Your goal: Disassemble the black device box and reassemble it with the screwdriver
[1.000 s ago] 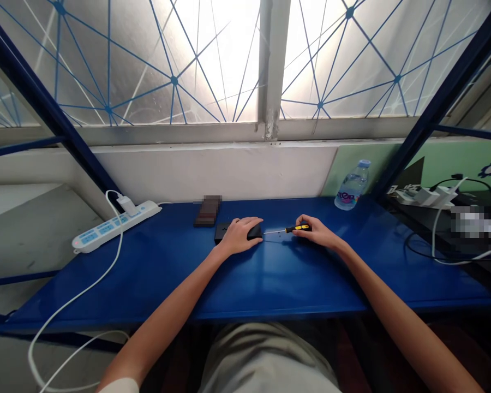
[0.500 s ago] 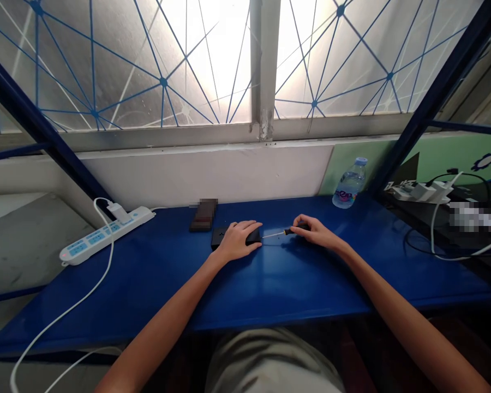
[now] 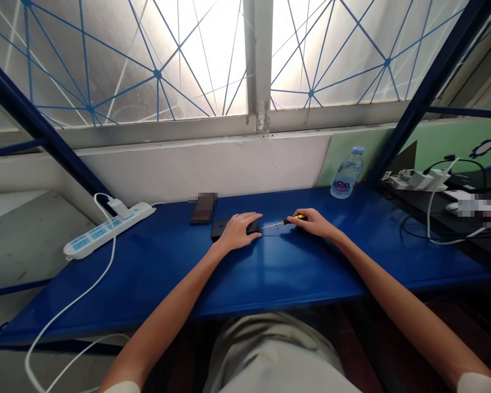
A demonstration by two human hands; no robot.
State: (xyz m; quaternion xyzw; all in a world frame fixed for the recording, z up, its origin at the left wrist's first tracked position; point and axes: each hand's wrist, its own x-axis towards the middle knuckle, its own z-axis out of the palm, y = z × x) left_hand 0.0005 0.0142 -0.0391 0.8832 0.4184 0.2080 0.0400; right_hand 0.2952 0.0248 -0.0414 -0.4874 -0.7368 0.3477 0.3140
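Observation:
My left hand (image 3: 237, 232) lies over a black box (image 3: 218, 230) on the blue table, thumb along its near side and fingers across its far side, holding it. The palm hides the box's middle. My right hand (image 3: 317, 224) is closed around the black and yellow handle of a screwdriver (image 3: 285, 221). Its thin shaft points left, and the tip meets or nearly meets the right end of the box; I cannot tell which. A tiny dark speck lies on the table just below the shaft.
A dark flat object (image 3: 203, 209), partly blurred, lies behind the box. The white power strip (image 3: 106, 232) has a plugged charger and a trailing cable at left. A water bottle (image 3: 347, 173) stands at back right. Plugs and cables (image 3: 429, 177) crowd the far right.
The screwdriver handle has turned in my right hand, so more yellow shows. My left hand keeps its hold on the box. The whole view has shifted slightly.

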